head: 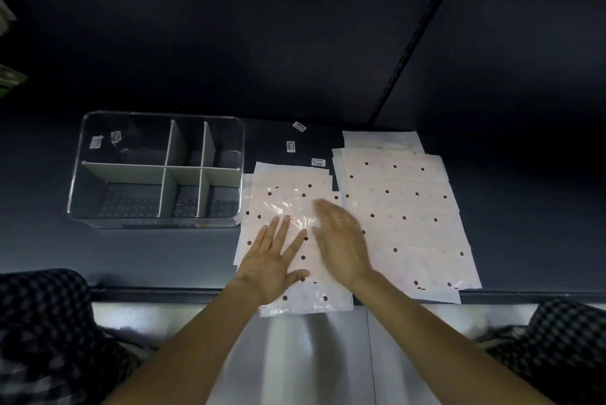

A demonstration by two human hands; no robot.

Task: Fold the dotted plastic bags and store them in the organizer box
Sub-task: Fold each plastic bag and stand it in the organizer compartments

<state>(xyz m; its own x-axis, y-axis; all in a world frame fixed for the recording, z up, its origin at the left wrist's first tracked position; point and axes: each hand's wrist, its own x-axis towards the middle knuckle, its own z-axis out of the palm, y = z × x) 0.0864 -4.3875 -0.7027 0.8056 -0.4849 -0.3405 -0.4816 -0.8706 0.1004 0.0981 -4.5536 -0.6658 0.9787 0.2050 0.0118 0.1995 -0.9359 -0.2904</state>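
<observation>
A pale pink plastic bag with dark red dots [288, 188] lies flat in the middle of the dark table, its near end hanging over the table's front edge. My left hand [273, 258] rests on it palm down with fingers spread and straight. My right hand [341, 239] is blurred with motion over the same bag, fingers extended. A stack of several more dotted bags [406, 208] lies to the right. The clear organizer box [157, 222] with white dividers stands to the left, a short gap from the bag.
Three small white labels [299, 126] lie on the table behind the bag. Two more stickers lie inside the box's far-left compartment. A dark wall rises behind the table. Checked fabric shows at both lower corners, below the table's front edge.
</observation>
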